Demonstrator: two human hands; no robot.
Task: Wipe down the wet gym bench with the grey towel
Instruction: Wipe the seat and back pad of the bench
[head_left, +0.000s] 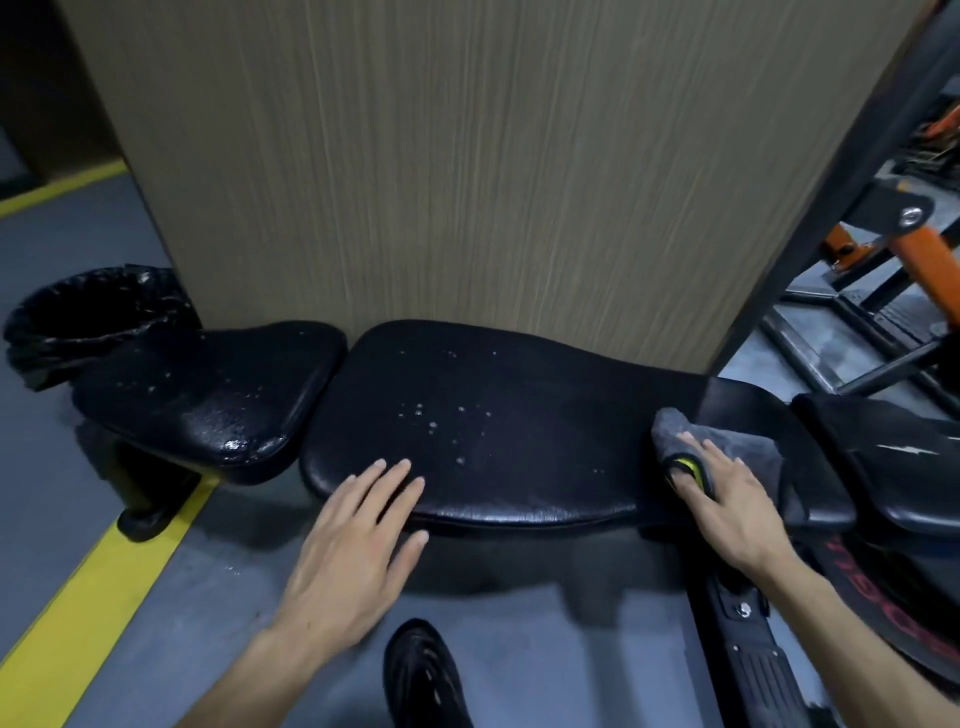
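Nearest the viewer, a black shoe (423, 675) stands on the grey floor (234, 597), just in front of the bench. The left hand (353, 540) lies flat on the near edge of the long back pad (493, 431), fingers straight and slightly spread, gripping nothing; it probably braces the body and steadies the pad. The right hand (727, 499) presses the grey towel (727, 441) down on the right end of that pad, fingers extended over the cloth rather than curled round it, with a yellow-and-black tag (688, 467) showing beside the index finger. This flat palm spreads pressure across the cloth, which suits a sweep leftward from the pad's end. Water droplets (431, 421) dot the middle of the back pad, and more glisten on the separate seat pad (218, 400) to the left, so most of the wiping appears still to be done. A gap divides the two pads, where the towel may catch or need lifting. A yellow floor line (104, 582) runs beneath the seat end. To the right, a second black pad (883, 457) sits close to the towel and limits room there. Behind the bench rises a wood-grain panel (441, 182), touching or nearly touching its far edge, which crowds strokes along that side. Farther left stands a bin with a black liner (93, 312); farther right, orange and black machine frames (883, 249).
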